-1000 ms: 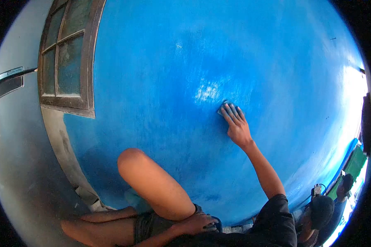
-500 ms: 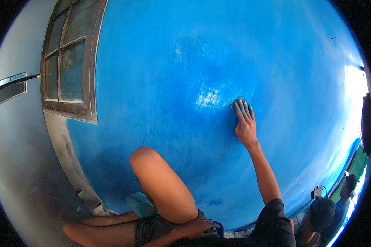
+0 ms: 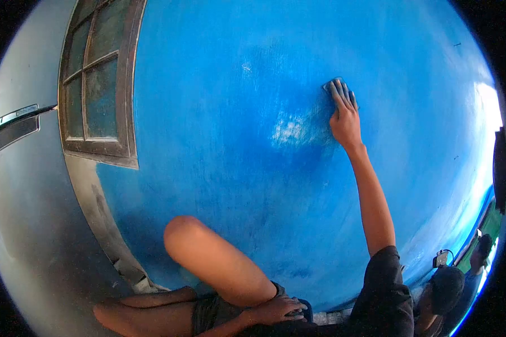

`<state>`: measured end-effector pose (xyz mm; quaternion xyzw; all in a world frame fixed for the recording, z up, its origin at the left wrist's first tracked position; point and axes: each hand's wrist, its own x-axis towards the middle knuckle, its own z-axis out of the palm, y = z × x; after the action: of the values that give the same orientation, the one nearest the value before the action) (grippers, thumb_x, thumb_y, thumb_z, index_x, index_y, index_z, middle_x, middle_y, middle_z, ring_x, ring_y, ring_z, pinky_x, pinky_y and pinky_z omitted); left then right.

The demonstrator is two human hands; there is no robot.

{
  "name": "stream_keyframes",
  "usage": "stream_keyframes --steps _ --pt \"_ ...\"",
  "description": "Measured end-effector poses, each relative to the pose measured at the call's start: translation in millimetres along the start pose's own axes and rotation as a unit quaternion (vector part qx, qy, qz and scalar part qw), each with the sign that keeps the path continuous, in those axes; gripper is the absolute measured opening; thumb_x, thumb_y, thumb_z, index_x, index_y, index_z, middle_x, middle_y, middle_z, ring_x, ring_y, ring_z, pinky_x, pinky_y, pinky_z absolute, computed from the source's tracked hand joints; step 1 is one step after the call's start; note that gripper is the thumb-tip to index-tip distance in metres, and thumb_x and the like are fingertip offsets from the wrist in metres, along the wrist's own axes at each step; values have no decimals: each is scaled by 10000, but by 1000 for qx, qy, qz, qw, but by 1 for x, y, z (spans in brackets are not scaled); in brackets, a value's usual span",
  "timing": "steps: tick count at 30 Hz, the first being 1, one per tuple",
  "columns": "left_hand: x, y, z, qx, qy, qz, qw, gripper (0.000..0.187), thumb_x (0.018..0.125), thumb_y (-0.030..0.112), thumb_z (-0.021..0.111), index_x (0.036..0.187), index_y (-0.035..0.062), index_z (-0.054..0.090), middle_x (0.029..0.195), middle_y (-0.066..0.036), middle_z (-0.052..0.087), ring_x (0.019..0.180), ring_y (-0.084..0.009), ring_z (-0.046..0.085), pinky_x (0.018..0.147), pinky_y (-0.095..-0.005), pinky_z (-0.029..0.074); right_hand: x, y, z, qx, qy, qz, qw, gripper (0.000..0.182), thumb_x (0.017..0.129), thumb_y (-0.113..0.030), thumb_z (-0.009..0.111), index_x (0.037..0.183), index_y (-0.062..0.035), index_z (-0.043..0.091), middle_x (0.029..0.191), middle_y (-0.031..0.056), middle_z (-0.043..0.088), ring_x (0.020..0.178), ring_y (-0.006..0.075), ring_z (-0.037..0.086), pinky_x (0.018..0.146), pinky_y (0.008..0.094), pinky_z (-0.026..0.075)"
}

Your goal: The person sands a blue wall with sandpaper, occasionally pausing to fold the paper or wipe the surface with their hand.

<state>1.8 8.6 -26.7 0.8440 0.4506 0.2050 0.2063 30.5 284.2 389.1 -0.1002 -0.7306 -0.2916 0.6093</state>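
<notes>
The right hand point(image 3: 346, 118), grip flat over a dark pad point(image 3: 328, 86), presses it to the blue wall point(image 3: 208, 112), right of the window point(image 3: 101, 92). The left hand point(image 3: 276, 310) lies at the waist, grip unclear. A raised knee point(image 3: 186, 231) hides some near wall.

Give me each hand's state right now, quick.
Left hand: open, resting on the dark shorts, nothing visibly held.
Right hand: holding a dark pad against the blue wall, fingers laid over it.
</notes>
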Motion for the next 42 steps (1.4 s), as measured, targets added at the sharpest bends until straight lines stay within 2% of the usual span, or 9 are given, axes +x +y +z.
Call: stream_keyframes --steps 9,11,14,20,24,29,31,39,42 --pt "-5 -1 1 2 29 16 999 492 1021 411 504 1324 26 549 1169 -201 609 1054 -364 581 955 -481 448 27 -18 23 24 54 25 998 759 781 98 414 1509 -118 407 1574 125 353 1484 304 259 1229 475 179" --pt "-4 -9 7 -30 73 48 996 471 1027 418 501 1354 82 531 1141 -175 599 1022 -352 563 899 -481 432 28 -21 25 24 60 22 998 758 783 95 414 1510 -120 406 1572 125 357 1483 306 262 1229 478 178" --pt "-3 -11 10 -22 75 40 996 504 1015 428 513 1331 37 545 1148 -205 620 1054 -371 580 961 -488 440 24 -28 24 26 51 9 998 768 775 101 425 1512 -114 400 1569 135 360 1481 318 265 1229 483 174" --pt "-4 7 -19 -1 -25 -26 999 545 1011 483 497 1350 59 525 1178 -195 623 1068 -364 582 963 -479 435 -37 -75 35 17 -81 -148 986 786 717 18 557 1484 -80 421 1554 150 388 1448 325 343 1214 492 220" --pt "2 -17 10 1 15 3 1000 539 1014 489 486 1343 65 532 1180 -192 623 1067 -357 583 953 -481 438 -68 -93 37 73 -145 -241 957 786 696 38 528 1470 -78 449 1540 133 415 1430 308 384 1202 490 257" --pt "3 -24 23 -6 77 62 995 542 1012 510 469 1331 81 553 1105 -194 605 998 -361 555 926 -476 403 -63 -90 33 61 -144 -250 955 802 682 34 545 1468 -93 454 1540 118 419 1438 277 376 1204 479 267" --pt "2 -24 19 -17 88 68 994 528 1011 497 480 1324 79 556 1115 -195 608 1001 -363 559 927 -476 404 -47 -81 31 42 -151 -301 941 732 743 -22 549 1465 -95 451 1531 103 436 1422 266 399 1203 470 272" --pt "-1 -9 12 -61 85 76 992 506 1016 437 515 1340 48 545 1156 -192 624 1015 -364 566 933 -487 420 29 -73 33 35 -64 -153 986 762 726 33 546 1471 -94 443 1557 97 400 1443 280 362 1210 468 243" --pt "-6 -2 1 29 26 -1 999 529 1011 485 490 1327 63 534 1194 -172 617 1080 -353 582 973 -488 428 27 -85 49 47 -8 -94 994 788 703 57 553 1472 -71 433 1559 132 386 1441 312 358 1207 476 232"
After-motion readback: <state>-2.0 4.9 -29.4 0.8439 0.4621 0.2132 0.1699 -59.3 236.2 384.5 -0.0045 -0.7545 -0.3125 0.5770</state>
